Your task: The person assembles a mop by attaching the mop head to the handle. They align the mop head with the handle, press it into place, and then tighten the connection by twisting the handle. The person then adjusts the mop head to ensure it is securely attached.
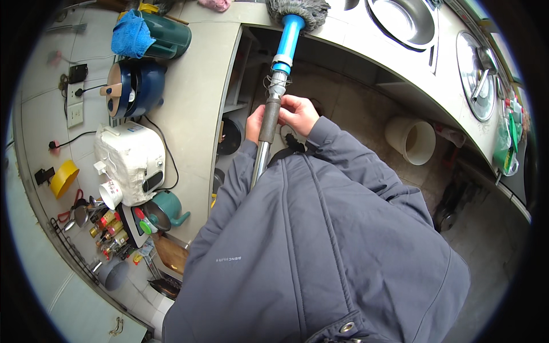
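Observation:
A mop with a shaggy grey head, a bright blue socket and a metal pole slants in front of my body. Its head rests at the far counter edge, while the lower pole passes close to my jacket. Thin wire loops around the pole below the blue socket. My left hand is closed at the left side of the dark grey foam grip, its fingers partly hidden behind the pole. On the grip's right side, my right hand has bent fingers and its thumb against the pole.
A white bucket stands on the floor at right. The far counter carries a metal pan and a glass lid. Along the left counter are a blue rice cooker, a white appliance, a teal pot and a blue cloth.

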The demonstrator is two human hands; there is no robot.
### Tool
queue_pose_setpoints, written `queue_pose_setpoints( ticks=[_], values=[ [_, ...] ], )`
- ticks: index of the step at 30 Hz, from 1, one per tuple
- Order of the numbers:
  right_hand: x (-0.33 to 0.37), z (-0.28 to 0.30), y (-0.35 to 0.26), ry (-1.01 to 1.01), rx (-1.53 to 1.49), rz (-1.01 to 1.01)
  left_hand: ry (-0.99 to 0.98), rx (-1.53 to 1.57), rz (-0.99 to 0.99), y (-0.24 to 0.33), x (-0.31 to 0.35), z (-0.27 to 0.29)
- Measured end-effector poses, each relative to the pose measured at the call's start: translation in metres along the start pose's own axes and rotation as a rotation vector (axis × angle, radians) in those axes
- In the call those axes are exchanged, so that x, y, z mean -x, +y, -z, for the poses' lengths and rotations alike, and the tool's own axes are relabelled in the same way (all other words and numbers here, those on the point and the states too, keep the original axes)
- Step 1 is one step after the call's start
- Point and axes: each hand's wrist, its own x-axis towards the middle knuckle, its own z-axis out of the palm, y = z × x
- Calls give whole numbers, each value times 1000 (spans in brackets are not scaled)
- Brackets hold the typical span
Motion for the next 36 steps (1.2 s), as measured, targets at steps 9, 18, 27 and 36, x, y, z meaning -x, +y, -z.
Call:
queue_pose_setpoints(
  ticks=[9, 18, 27, 36],
  values=[
    [-1, 18, -10, -63, -148, 52, -205, -19, 30, 0, 5, 4],
    [-33, 35, -8, 220, -347, -117, -140, 61, 251, 5, -1, 6],
    [-112, 55, -46, 253, -376, -84, -248, 381, 564, 87, 26, -6],
    [-135, 42, -46, 222, -540, -48, -43, -238, 564, 134, 62, -34]
  ],
)
